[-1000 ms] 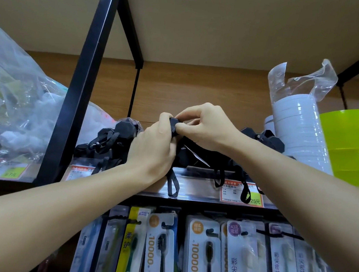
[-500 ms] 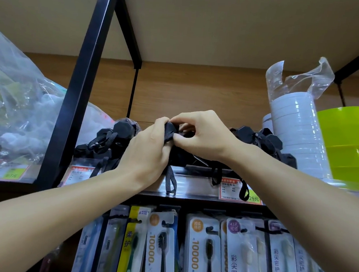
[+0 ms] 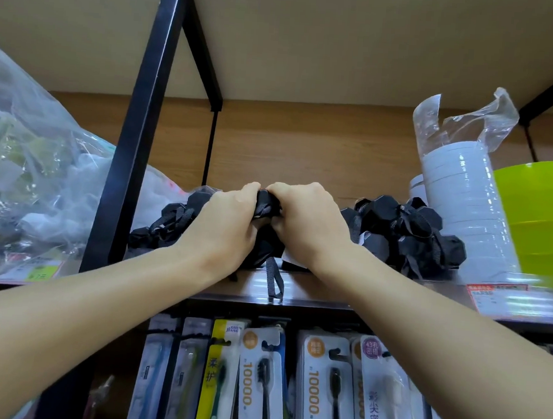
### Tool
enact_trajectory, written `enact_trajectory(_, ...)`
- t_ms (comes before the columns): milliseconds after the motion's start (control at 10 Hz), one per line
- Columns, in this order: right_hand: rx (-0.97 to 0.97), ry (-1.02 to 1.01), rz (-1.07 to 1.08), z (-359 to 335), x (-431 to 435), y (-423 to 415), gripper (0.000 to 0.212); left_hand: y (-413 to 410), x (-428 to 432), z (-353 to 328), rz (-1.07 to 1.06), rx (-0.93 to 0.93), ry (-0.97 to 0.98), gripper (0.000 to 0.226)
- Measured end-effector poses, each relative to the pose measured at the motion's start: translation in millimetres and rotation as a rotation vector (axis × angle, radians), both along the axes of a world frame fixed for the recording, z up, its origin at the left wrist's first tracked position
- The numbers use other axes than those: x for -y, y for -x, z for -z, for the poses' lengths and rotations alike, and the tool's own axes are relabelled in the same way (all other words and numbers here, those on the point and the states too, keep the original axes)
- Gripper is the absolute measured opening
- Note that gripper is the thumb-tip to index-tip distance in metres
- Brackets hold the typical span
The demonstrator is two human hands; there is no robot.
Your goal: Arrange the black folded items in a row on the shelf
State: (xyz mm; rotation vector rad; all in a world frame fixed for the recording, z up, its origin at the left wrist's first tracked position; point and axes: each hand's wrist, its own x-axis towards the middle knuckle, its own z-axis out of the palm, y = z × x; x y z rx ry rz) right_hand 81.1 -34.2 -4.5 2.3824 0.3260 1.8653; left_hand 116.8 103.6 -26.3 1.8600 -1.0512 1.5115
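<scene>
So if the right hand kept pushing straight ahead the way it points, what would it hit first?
Likely just the black folded item that the right hand and left hand already pinch; beyond it the shelf looks free up to the wooden back panel, though depth is unclear.

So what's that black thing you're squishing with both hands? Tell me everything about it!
The black folded item looks like soft dark fabric, bunched into a small lump. The left hand and right hand pinch its top from either side, hiding most of it. A thin black strap dangles from it over the shelf edge. It sits mid-shelf, between other black bundles on each side. Its exact shape cannot be told.
</scene>
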Motion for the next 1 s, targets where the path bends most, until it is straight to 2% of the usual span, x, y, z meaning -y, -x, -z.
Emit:
enact_trajectory(300,-0.034,0.019,0.059,2,2,3,0.027,-9,4,8,0.045,0.035,-0.015,0.017)
enact_trajectory(400,-0.058,0.033,0.06,3,1,6,0.028,-11,4,12,0.088,0.078,-0.022,0.024)
enact_trajectory(500,-0.096,0.077,0.05,4,2,10,0.022,-16,4,16,0.036,0.118,-0.067,0.056)
enact_trajectory(600,-0.109,0.091,0.062,6,1,10,0.022,-20,6,18,0.001,0.132,-0.078,0.064)
enact_trajectory(800,-0.136,0.06,0.102,4,0,8,0.008,-19,10,14,-0.047,0.069,-0.089,0.063)
enact_trajectory(900,-0.171,0.055,0.093,4,-1,14,0.006,-15,7,13,0.009,0.035,-0.102,0.059)
enact_trajectory(1000,-0.111,0.069,0.052,18,-5,26,0.017,-5,5,21,0.091,0.038,-0.009,0.059)
